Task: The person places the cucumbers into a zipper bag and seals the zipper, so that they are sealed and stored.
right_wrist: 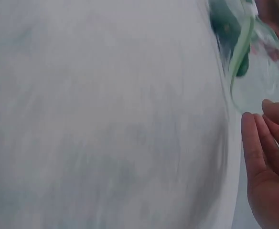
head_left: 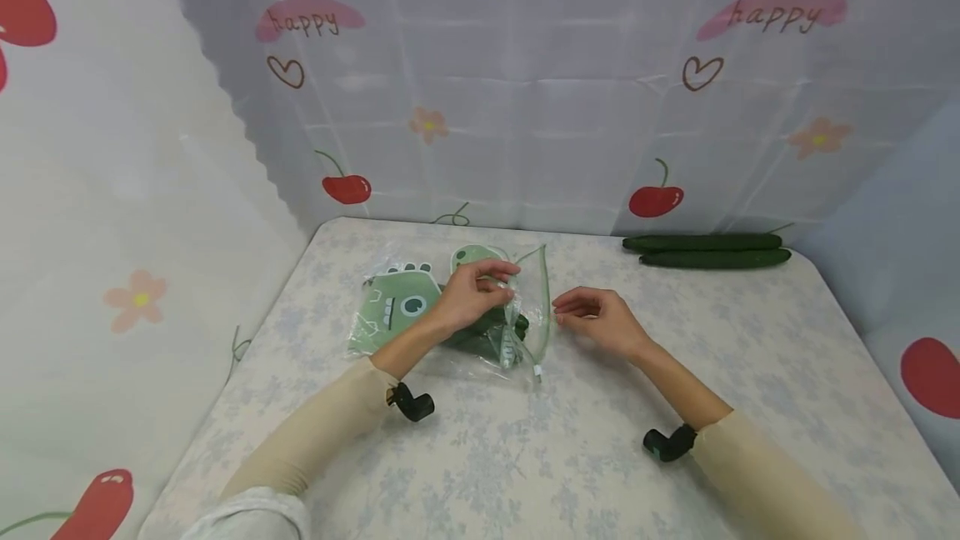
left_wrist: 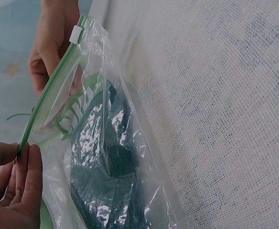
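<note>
A clear zip bag (head_left: 408, 298) printed with green cartoon monsters lies on the table, with dark green contents (left_wrist: 108, 167) showing through the plastic. Its green zip edge (left_wrist: 53, 78) faces right and bows open in a loop. A white slider (left_wrist: 76, 34) sits near the end closest to the person. Between thumb and fingers, my left hand (head_left: 472, 294) pinches the zip edge. On the other side, my right hand (head_left: 603, 323) has its fingers nearly straight, with its fingertips (right_wrist: 247, 119) right at the bag's mouth.
Two long cucumbers (head_left: 705, 250) lie side by side at the back right of the table. A patterned cloth (head_left: 465, 457) covers the tabletop. Printed curtains (head_left: 525, 107) hang behind it and at both sides. Each wrist carries a small black camera (head_left: 414, 403).
</note>
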Demonstrator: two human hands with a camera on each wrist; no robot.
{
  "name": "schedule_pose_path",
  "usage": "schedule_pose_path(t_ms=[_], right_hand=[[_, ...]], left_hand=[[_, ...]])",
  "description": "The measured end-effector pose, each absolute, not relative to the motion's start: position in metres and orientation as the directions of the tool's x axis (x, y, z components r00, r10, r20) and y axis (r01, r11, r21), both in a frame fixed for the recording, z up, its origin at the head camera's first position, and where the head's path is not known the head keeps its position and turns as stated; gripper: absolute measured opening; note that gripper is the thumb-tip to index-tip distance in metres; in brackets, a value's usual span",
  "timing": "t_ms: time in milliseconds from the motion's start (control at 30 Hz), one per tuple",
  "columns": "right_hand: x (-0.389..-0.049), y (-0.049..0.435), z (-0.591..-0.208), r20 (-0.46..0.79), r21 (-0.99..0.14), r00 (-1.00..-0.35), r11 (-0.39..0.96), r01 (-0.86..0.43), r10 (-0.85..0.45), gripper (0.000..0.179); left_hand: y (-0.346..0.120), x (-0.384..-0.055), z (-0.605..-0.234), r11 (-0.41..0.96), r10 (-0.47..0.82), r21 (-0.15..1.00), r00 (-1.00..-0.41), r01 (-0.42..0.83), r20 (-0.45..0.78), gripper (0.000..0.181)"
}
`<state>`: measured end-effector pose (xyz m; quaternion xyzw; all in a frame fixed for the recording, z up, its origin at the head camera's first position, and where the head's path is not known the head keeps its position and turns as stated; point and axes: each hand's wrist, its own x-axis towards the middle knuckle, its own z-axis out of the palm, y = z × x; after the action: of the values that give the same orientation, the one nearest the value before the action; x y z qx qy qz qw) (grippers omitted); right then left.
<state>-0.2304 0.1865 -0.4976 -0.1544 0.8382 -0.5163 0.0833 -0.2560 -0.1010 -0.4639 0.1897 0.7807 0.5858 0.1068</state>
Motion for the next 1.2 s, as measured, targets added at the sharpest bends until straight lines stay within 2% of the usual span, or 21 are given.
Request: schedule_pose_path(t_ms=[300,500,633,867,1067,1200], right_hand=[[-0.233,0.25,-0.497,-0.071,-0.938,-0.961,0.344,-0.026,-0.266,0.044],[-0.247,0.295,-0.5,-0.029,-0.918,-0.987,0.395,-0.037,-0.159,0.046],[-0.259,0.332,-0.506,0.012,-0.894,-0.998,0.447,-0.037,-0.058,0.046],[-0.276,0.385,-0.51,0.013,-0.885,-0.986,0.462,0.068,0.168,0.05],[-0.279,0.423,-0.505,-0.042,-0.817,-0.934,0.527,0.236,0.354,0.036],[-0.282,0.445,-0.5,-0.094,-0.791,-0.893,0.511,0.336,0.441,0.025]], left_hand=[[-0.101,-0.256,-0.467,0.255,0.424,0.951,-0.904,0.176,0.053,0.036],[-0.102,-0.257,-0.468,0.25,0.427,0.951,-0.902,0.181,0.059,0.036],[-0.101,-0.258,-0.468,0.248,0.43,0.953,-0.901,0.177,0.055,0.036],[-0.099,-0.261,-0.468,0.255,0.428,0.951,-0.902,0.173,0.049,0.037],[-0.097,-0.261,-0.47,0.267,0.437,0.946,-0.898,0.186,0.053,0.037],[-0.097,-0.262,-0.47,0.262,0.439,0.948,-0.897,0.183,0.053,0.036]])
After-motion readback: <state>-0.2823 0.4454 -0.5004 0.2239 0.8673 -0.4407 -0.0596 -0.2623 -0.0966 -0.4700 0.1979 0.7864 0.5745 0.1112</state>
